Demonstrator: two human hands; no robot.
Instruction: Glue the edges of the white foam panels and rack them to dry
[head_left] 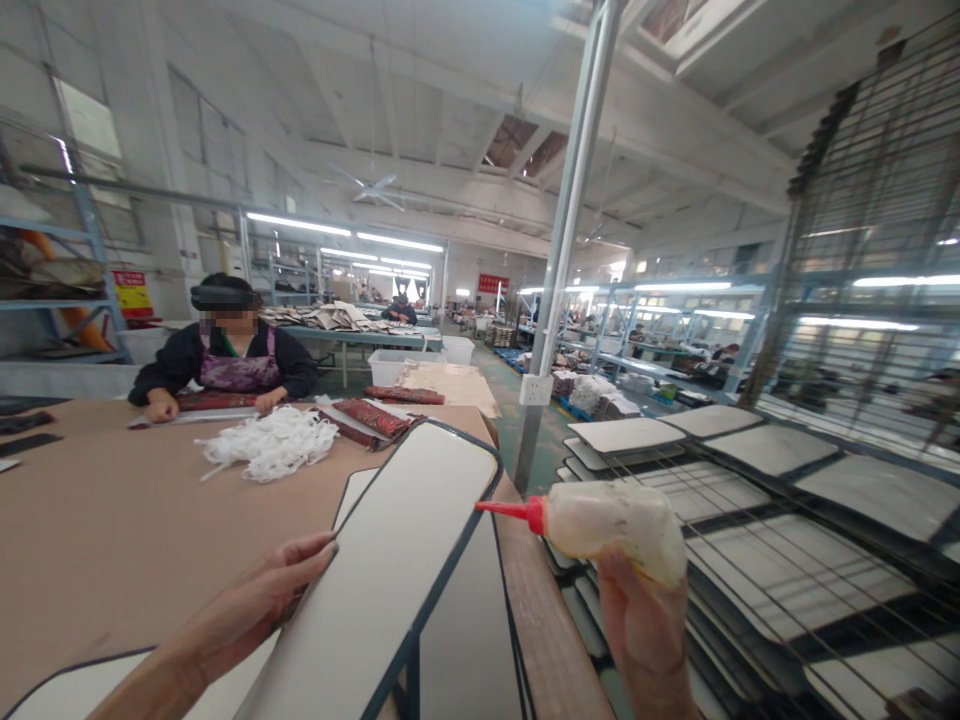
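Observation:
My right hand (637,610) is wrapped round a cloudy squeeze glue bottle (600,515) with a long red nozzle. The nozzle tip meets the dark edge of a long cream panel (409,510) with rounded corners, near its far right corner. With fingers and thumb closed on the panel's left edge, my left hand (289,580) holds it tilted up off the table. More cream panels (465,610) with dark borders lie beneath it.
Across the brown table (112,520) sits a co-worker (236,360), hands on a red strip. A heap of white cord (270,445) and red patterned pieces (375,418) lie between us. At right, a wire rack (810,560) bears several cream panels; a metal post (562,230) stands ahead.

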